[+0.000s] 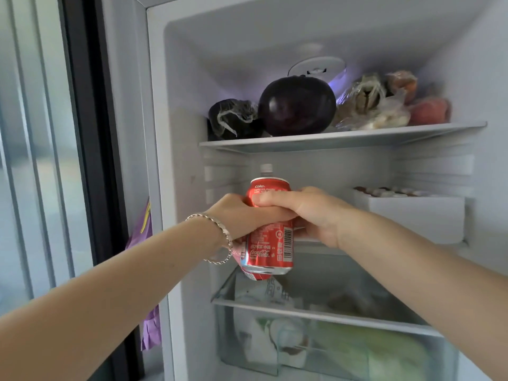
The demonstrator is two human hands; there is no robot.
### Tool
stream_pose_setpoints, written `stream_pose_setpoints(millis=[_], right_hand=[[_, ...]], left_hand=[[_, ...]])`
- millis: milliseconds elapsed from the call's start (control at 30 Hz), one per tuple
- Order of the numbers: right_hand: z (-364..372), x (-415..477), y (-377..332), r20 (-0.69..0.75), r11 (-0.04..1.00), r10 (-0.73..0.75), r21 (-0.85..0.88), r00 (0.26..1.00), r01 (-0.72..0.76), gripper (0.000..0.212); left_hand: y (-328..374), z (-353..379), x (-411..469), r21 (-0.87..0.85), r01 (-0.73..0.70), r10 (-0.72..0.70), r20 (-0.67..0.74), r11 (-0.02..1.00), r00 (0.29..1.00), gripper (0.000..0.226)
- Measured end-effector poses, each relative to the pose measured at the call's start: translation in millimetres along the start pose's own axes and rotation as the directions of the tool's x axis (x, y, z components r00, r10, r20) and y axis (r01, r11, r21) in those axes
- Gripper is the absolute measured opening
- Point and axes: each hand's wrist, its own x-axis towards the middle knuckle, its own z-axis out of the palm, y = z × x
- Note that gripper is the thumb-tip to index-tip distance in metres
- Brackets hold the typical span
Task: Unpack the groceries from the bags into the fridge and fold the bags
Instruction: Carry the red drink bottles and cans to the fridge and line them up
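Fridge (178,133) stands open, white inside and lit. Landmark for all positions: the top shelf (343,137).

- On the shelf: eggplant (297,105), with wrapped produce on both sides of it.
- Below the shelf, at the back: bottle (266,169), only its cap and neck visible. Further right on that level: white box (412,213).
- Lowest, well below the shelf: clear drawer (316,314) holding greens and packets.

Task item: red can (270,243), upright, held in the air below the shelf, in front of the bottle. It is not yet set down. The second can (248,272) pokes out tilted at the first can's lower left, touching it.

Step, as I judge it: loading drinks into the compartment under the shelf. The next move calls for pushing both cans forward onto the floor of that level, beside the bottle, and letting go one at a time so that neither tips.

Hands:
- Right hand (310,213) comes in from the right with the arm extended. Its fingers are wrapped round the upright can and its thumb (264,199) lies across the front.
- Left hand (239,213) comes in from the left, bracelet (220,237) at the wrist, back of the hand toward me. Its fingers are curled and mostly hidden, and it appears to grip the second can, pressed against the first.
- The hands touch each other over the can.
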Motion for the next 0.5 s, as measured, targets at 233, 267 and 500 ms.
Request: stream_pose_setpoints(millis=[233,267,500], right_hand=[[-10,-5,-12,-0.147,0.995,-0.097,-0.006,0.984,0.097,0.047],[-12,-4,-13,-0.153,0.996,-0.085,0.014,0.985,0.088,0.049],[-50,9,-6,-0.363,0.971,-0.219,-0.17,0.906,0.166,0.032]], left_hand=[[29,-11,6,0.189,-0.058,0.04,0.101,0.98,0.994,0.069],[30,-15,7,0.178,-0.049,0.028,0.121,0.983,0.992,0.081],[36,-33,8,0.084,0.016,-0.017,0.019,0.996,1.0,0.031]])
